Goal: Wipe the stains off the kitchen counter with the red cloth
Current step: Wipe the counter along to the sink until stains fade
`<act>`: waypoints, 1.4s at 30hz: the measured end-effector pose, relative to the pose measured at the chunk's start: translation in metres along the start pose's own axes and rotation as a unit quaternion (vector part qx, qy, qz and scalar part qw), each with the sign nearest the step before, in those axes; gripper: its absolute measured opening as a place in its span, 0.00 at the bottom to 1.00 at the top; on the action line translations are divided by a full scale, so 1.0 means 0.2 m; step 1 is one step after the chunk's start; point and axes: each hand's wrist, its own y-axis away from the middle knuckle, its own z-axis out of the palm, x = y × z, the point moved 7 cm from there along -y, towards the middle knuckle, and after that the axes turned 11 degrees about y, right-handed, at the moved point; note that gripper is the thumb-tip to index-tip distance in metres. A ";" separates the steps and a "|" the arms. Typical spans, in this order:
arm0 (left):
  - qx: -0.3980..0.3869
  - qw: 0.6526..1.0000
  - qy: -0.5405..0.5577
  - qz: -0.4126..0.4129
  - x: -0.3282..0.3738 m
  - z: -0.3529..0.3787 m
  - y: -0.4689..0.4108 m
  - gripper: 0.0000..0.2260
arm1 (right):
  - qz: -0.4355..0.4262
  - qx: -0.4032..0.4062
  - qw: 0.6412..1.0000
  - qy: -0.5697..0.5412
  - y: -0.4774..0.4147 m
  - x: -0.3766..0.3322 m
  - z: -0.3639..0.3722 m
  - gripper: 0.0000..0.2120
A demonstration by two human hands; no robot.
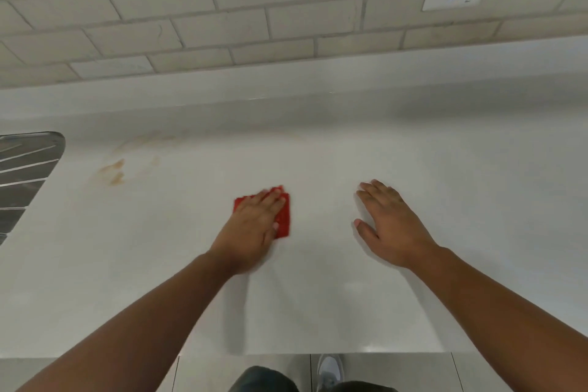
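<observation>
Grey shoe [331,369] stood under the table [318,296] edge. Left hand [251,226] pressed the red cloth [283,219], fingers [270,197] straight. Right hand [391,223] lay flat beside the cloth, fingers spread. Brown stains [114,173] sat left of it.

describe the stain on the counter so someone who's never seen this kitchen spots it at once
Start at the ribbed steel drainboard on the left edge of the pale grey counter. Just right of it lie the brownish-orange smears, left of and beyond the red cloth. Nothing else on that pale surface is brown.
</observation>
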 end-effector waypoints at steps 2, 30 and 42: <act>0.040 0.994 0.012 -0.100 -0.09 -0.03 -0.06 0.27 | 0.001 -0.004 1.000 0.007 0.00 0.00 0.02 0.36; 0.207 0.924 0.256 -0.194 -0.21 -0.35 -0.05 0.13 | -0.083 0.035 0.995 -0.050 -0.27 -0.73 0.00 0.24; 0.221 0.947 0.178 -0.150 -0.29 -0.38 -0.10 0.14 | 0.001 0.016 0.998 0.052 -0.14 -0.38 0.03 0.28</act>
